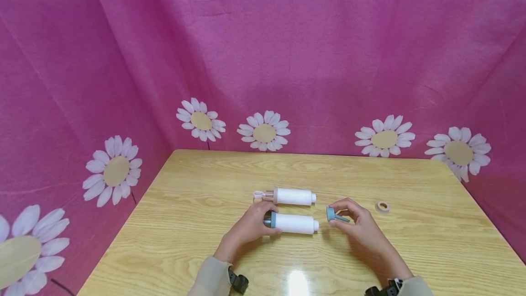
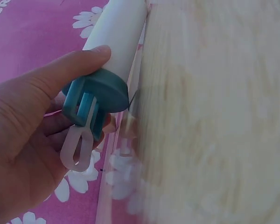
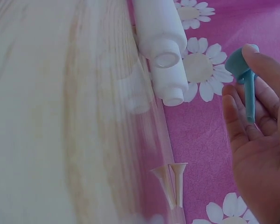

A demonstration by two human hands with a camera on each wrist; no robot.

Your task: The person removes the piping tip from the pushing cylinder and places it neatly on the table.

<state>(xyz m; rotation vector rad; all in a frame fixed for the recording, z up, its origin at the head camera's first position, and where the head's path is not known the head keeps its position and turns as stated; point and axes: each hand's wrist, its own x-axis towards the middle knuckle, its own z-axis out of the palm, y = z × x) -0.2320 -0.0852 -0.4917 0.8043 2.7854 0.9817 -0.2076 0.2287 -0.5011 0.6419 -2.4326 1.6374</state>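
- Head view: I've got the left hand [image 1: 251,221] gripping the collar end of the teal-collared bottle [image 1: 295,224], thumb on the near side, fingers on the far side. Reads as a steadying grip; most of the body and the neck are left uncovered.
- That bottle lies crosswise at the table [image 1: 201,177], neck toward the right hand [image 1: 363,226]. Can't tell if the wood takes its full weight.
- Right hand pinches the teal cap [image 1: 331,214] just beyond the neck, not touching it. Stem points back toward the palm, wide end faces the neck; I'd call that deliberate.
- Brown-collared bottle [image 1: 294,196] lies parallel just behind, same way round, untouched. Tan part [image 1: 382,207] sits past the right hand, probably there to leave working room.
- Left wrist view: thumb presses the white body right by the collar, fingers wrap behind. Pale loop [image 2: 80,130] sticks out ungripped; a collar hold likely avoids tugging it.
- Right wrist view: thumb clamps the cap's wide end against fingers mostly hidden from me; lower fingers loosely bent. Can't tell if they touch the stem.
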